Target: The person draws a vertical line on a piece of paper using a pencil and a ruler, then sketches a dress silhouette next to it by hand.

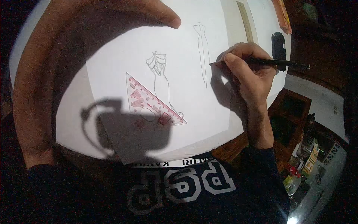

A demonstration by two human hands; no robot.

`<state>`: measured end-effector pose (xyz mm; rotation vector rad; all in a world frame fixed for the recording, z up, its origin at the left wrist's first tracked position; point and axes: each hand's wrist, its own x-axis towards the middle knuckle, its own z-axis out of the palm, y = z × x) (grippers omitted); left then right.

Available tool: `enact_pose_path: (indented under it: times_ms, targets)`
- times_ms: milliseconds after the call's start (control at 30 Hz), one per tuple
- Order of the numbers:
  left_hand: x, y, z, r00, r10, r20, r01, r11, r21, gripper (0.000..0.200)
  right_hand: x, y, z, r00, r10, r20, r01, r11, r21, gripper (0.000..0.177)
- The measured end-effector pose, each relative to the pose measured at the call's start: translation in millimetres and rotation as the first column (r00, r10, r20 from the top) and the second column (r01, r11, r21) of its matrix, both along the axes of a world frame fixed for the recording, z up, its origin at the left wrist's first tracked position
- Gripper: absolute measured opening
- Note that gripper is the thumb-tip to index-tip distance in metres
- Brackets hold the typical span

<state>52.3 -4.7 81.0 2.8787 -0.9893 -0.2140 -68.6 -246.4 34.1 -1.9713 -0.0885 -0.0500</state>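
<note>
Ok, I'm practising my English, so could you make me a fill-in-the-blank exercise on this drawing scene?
The slim black drawing tool is held in the person's ____ hand.
The paper bears ____ dress-like sketches.
The clear set square has the outline of a ____.
The set square overlaps the sketch on the ____ side of the picture.

Missing words: right; two; triangle; left.

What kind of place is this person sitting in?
Probably a room at home used for drawing, though I can't be certain. Dress sketches and a pink set square suggest the drawing; brown wooden furniture and household clutter beside it suggest a home.
</note>
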Motion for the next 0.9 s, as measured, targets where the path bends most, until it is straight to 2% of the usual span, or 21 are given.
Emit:
enact_pose_path:
  times_ms: [167, 233, 267, 333, 367, 433, 467, 533, 667, 733, 767, 833, 900]
  targets:
    - [6, -2, 1, 0.999, -0.038, -0.028, 0.036, 0.998, -0.05, 0.065, -1, 0, 0, 0.999, 0.041, 0.01, -0.041, 0.999, 0.018, 0.004]
    - [15, -9, 9, 0.968, 0.095, -0.23, -0.084, 0.995, 0.056, 0.065, 0, -2, 0, 0.998, 0.063, 0.015, -0.063, 0.998, 0.03, 0.004]
    - [13, -6, 5, 0.968, 0.095, -0.23, -0.084, 0.995, 0.057, 0.065, 0, -2, -1, 0.996, 0.085, 0.02, -0.086, 0.995, 0.043, 0.003]
    - [3, 1, -2, 0.999, -0.024, -0.031, 0.023, 0.999, -0.045, 0.066, 0, -3, -1, 0.995, 0.099, 0.023, -0.099, 0.994, 0.039, 0.003]
    - [7, 0, -1, 0.999, -0.024, -0.031, 0.023, 0.999, -0.045, 0.066, 1, -3, -1, 0.993, 0.112, 0.025, -0.113, 0.993, 0.035, 0.003]
    - [17, -6, 4, 0.976, 0.06, -0.209, -0.053, 0.998, 0.035, 0.065, 1, -4, -2, 0.992, 0.123, 0.037, -0.124, 0.992, 0.027, 0.003]
    - [14, -3, 2, 0.976, 0.06, -0.209, -0.054, 0.998, 0.035, 0.065, 1, -5, -3, 0.99, 0.133, 0.05, -0.134, 0.991, 0.019, 0.004]
    - [3, 3, -2, 0.999, -0.026, -0.031, 0.025, 0.998, -0.05, 0.065, 2, -6, -4, 0.987, 0.15, 0.049, -0.152, 0.988, 0.025, 0.004]
    - [5, -1, 2, 1.0, -0.027, -0.012, 0.026, 0.998, -0.056, 0.065, 1, -5, 3, 0.986, 0.164, 0.019, -0.164, 0.986, -0.015, 0.006]
    - [16, -9, 11, 0.969, 0.076, -0.233, -0.064, 0.996, 0.061, 0.065, 1, -4, 2, 0.985, 0.17, 0.019, -0.17, 0.985, 0.013, 0.007]
    - [14, -6, 7, 0.97, 0.076, -0.233, -0.063, 0.996, 0.061, 0.065, 2, -4, 1, 0.984, 0.175, 0.018, -0.176, 0.984, 0.04, 0.007]
    - [5, 2, -1, 0.998, -0.062, -0.02, 0.061, 0.997, -0.049, 0.065, 1, -3, 2, 0.985, 0.173, 0.013, -0.173, 0.984, 0.041, 0.007]
    - [4, 2, -3, 0.999, -0.048, -0.021, 0.046, 0.997, -0.054, 0.065, 1, -3, 3, 0.985, 0.17, 0.007, -0.17, 0.984, 0.043, 0.006]
